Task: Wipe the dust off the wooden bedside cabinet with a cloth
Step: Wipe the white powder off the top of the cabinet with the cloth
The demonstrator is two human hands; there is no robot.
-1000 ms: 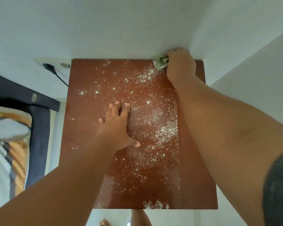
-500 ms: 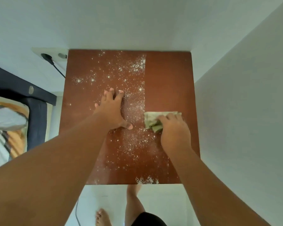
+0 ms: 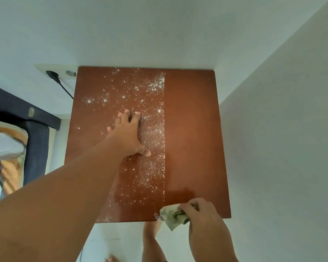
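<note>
The right hand (image 3: pixel 203 212) grips the cloth (image 3: pixel 171 216) tight. It has slid from the back of the wooden cabinet (image 3: pixel 193 129) down to the front edge, and the cloth now hangs partly off it. The right side is wiped clean. The left hand (image 3: pixel 127 135) lies flat and wide on top, in the white dust (image 3: pixel 151 129) still covering the middle. That part probably comes next.

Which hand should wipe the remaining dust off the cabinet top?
Right. The right hand grips the cloth at the near edge, beside the dust; the left hand lies flat on the cabinet.
</note>
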